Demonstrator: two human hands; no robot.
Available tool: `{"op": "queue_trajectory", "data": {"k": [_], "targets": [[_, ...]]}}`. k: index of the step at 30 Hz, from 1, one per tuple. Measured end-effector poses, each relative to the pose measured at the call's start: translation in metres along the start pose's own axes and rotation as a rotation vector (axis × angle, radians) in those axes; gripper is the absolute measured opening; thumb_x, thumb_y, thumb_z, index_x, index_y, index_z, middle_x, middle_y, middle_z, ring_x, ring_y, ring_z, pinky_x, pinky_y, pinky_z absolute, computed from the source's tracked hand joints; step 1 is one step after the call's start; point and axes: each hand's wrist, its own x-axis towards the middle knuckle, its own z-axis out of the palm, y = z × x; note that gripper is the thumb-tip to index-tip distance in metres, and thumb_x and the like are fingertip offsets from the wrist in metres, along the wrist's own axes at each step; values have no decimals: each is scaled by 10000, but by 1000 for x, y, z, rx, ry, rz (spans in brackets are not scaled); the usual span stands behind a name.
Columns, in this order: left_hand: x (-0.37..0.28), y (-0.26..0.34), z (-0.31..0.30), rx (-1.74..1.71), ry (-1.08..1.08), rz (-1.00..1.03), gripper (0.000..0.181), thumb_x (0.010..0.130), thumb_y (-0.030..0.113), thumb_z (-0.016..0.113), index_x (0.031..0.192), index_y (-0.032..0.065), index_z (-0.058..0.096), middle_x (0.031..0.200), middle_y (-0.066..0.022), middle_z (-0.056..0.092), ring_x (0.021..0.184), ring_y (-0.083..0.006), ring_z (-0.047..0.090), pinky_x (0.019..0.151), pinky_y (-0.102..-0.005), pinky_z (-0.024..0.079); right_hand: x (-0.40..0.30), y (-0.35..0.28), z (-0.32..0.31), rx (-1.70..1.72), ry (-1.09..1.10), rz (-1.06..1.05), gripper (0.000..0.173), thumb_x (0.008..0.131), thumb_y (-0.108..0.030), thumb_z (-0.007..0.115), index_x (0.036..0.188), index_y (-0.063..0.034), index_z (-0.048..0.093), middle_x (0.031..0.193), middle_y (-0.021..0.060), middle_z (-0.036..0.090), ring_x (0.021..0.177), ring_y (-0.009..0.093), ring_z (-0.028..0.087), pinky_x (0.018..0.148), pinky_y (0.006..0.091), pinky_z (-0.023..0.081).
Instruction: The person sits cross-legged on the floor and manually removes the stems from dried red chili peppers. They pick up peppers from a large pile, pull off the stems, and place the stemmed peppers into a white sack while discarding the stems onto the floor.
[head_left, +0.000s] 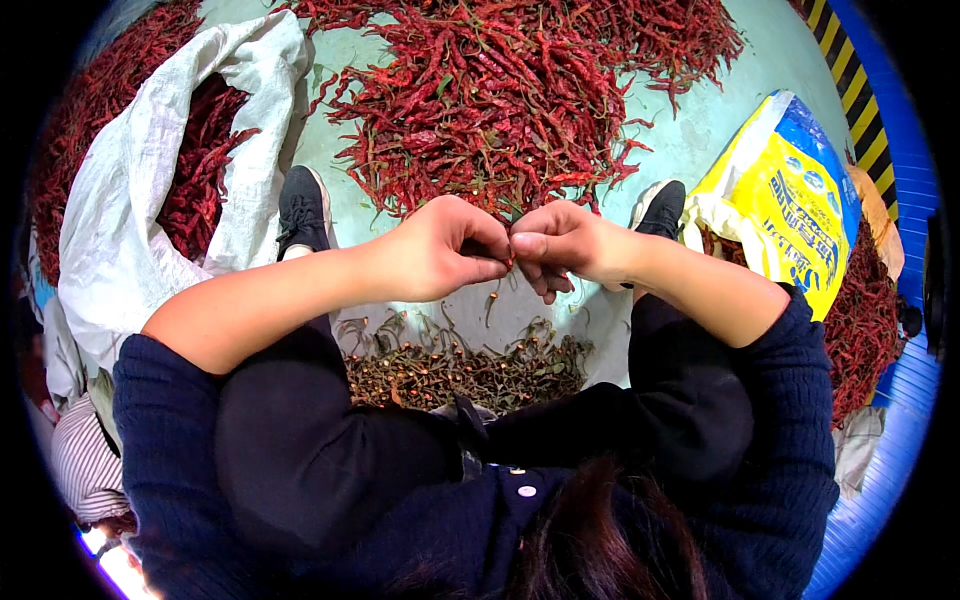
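My left hand (457, 251) and my right hand (559, 244) meet at the fingertips between my knees. A small piece of red chili shows between them, mostly hidden by the fingers; which hand grips it is hard to see. Just below, a chili stem (491, 307) appears against the pale floor. Beyond my hands lies a large heap of dried red chilies (487, 120) with some green bits in it. Nearer my body, a pile of green-brown chili stems (465, 375) spreads between my legs.
A white woven sack (142, 150) holding red chilies stands at the left. At the right lies a yellow and blue printed sack (802, 202), with more chilies (862, 322) behind it. My black shoes flank the heap. A person in striped cloth (88, 461) is at the lower left.
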Motion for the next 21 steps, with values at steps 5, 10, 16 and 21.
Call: {"op": "queue_trajectory", "data": {"k": [5,10,16,21], "targets": [[2,-24,-25,-264,-32,-202,77,789,77,563,799,1,566,705,-10,567,657,-60,507,585,-205,403,-15,14,12,-480,65,169,194,811,-204,570,785,-12,576,651,60,575,557,119,543,540,267,448],[1,-55,-40,-647,10,-284,71,816,84,524,826,16,543,740,-37,554,684,-105,535,618,-209,426,-14,64,40,-709,-189,87,258,781,-251,584,855,-5,605,793,145,613,726,268,586,660,339,452],[-6,-48,-47,-900,48,-339,92,834,60,465,883,14,528,773,-82,577,734,-163,562,670,-304,463,27,48,6,-1085,254,180,247,783,-262,566,870,-31,568,886,142,574,882,305,547,722,378,453],[-1,-55,-54,-923,95,-310,135,807,66,511,921,0,540,701,-39,533,636,-128,510,615,-256,431,75,54,-60,-1416,1025,-172,250,741,-189,587,903,-40,469,823,140,514,794,307,549,627,402,455]]}}
